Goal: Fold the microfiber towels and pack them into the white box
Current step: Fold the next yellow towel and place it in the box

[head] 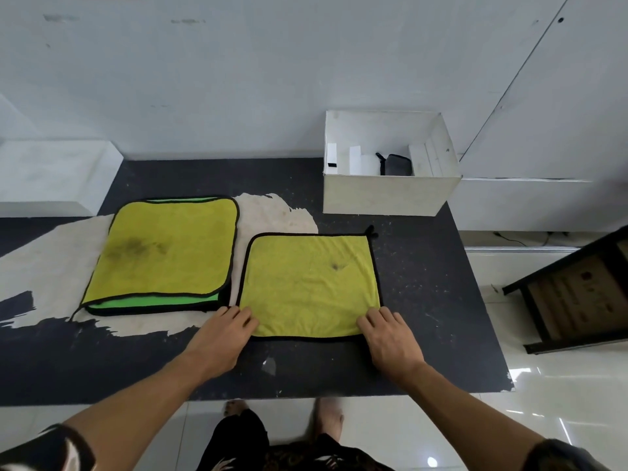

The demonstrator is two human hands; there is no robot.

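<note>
A yellow microfiber towel (311, 283) with black trim lies flat on the dark table, right of centre. My left hand (224, 338) grips its near left corner and my right hand (390, 338) grips its near right corner. Left of it lies a stack of towels (163, 253), yellow on top with green showing at the edges. The white box (390, 195) stands open at the table's far right, holding a dark grey pouch (396, 164) and white dividers.
The dark table (435, 300) has worn pale patches under the stack. Its right edge drops to a glossy tiled floor, where a dark wooden shelf (577, 294) lies tipped. A white wall runs behind, with a white ledge (57, 175) at far left.
</note>
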